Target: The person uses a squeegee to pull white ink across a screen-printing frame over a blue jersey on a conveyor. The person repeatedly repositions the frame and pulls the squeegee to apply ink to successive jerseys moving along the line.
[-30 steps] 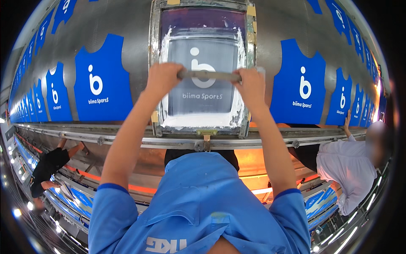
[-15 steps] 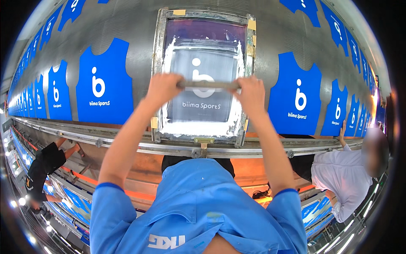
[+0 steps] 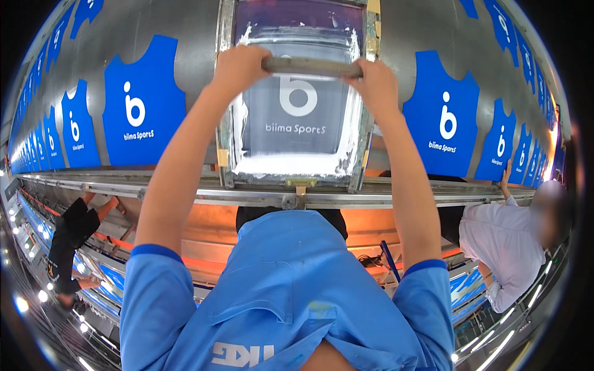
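A squeegee [image 3: 312,67] with a long bar handle lies across the printing screen, and both hands grip it. My left hand [image 3: 243,69] is closed round its left end, my right hand [image 3: 378,89] round its right end. Under them is a metal screen frame [image 3: 224,37] with tape on its edges. Its grey mesh [image 3: 257,117] has a pale round design with lettering below. White ink [image 3: 291,166] is smeared thickly along the near edge and sides of the mesh. What lies beneath the screen is mostly hidden.
Blue vest-shaped fabric pieces with white prints lie on the grey table [image 3: 201,46], including one left [image 3: 164,93] and one right [image 3: 427,105]. A metal rail [image 3: 247,196] runs along the near edge. One person [image 3: 501,241] stands at right, another [image 3: 65,247] at left.
Both hands have pushed the squeegee away from my body, toward the far part of the screen, and my arms are straighter. The whole view has shifted slightly.
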A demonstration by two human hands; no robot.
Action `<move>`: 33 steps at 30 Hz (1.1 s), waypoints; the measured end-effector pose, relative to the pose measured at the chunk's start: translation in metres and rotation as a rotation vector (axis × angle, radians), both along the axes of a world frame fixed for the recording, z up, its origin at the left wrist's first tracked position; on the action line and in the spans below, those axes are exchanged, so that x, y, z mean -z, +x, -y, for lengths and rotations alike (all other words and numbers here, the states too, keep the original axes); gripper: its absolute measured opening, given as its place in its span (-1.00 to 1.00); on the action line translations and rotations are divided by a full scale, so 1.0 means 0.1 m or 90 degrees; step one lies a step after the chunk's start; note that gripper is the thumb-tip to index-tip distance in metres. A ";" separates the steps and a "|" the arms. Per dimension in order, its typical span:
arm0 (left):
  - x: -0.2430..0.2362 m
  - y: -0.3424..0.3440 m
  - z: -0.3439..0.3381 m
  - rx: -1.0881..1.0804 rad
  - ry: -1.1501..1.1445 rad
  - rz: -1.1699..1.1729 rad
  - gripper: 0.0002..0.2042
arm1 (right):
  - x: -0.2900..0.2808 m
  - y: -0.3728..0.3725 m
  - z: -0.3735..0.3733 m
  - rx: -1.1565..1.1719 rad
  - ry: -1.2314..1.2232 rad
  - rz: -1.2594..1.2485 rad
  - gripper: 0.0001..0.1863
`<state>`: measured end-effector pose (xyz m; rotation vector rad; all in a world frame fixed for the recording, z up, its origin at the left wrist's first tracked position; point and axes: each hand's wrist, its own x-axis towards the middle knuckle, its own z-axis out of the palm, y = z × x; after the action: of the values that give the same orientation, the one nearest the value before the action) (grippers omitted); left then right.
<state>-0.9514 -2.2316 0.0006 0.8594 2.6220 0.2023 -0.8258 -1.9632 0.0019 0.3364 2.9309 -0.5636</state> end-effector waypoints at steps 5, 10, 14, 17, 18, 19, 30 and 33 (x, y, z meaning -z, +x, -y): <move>0.01 1.29 0.56 -0.002 0.111 -0.006 -0.80 | -0.01 1.22 0.46 -0.026 -0.048 -0.094 -0.64; -0.08 2.07 0.79 -0.036 0.181 -0.072 -0.77 | -0.17 1.82 0.69 -0.067 -0.078 -0.082 -0.58; -0.13 1.71 0.70 -0.034 0.172 0.005 -0.77 | -0.19 1.47 0.53 -0.086 -0.040 -0.114 -0.62; -0.13 0.85 0.34 -0.037 0.089 0.008 -0.83 | -0.13 0.68 0.20 -0.083 0.041 -0.103 -0.73; -0.16 0.49 0.19 -0.042 0.030 0.032 -0.85 | -0.20 0.34 0.12 -0.087 0.053 -0.067 -0.73; -0.16 0.16 0.10 -0.041 0.055 0.026 -0.86 | -0.16 0.04 0.00 -0.083 0.068 -0.066 -0.69; -0.06 -0.74 -0.28 -0.003 0.007 0.012 -0.68 | 0.10 -0.83 -0.41 -0.004 -0.045 -0.001 -0.53; -0.04 -0.34 -0.08 -0.006 -0.002 0.020 -0.75 | 0.03 -0.43 -0.17 -0.002 -0.020 0.001 -0.59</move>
<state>-0.9856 -2.2241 0.0045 0.8369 2.5971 0.2116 -0.8685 -1.9460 -0.0008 0.3282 2.9172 -0.6068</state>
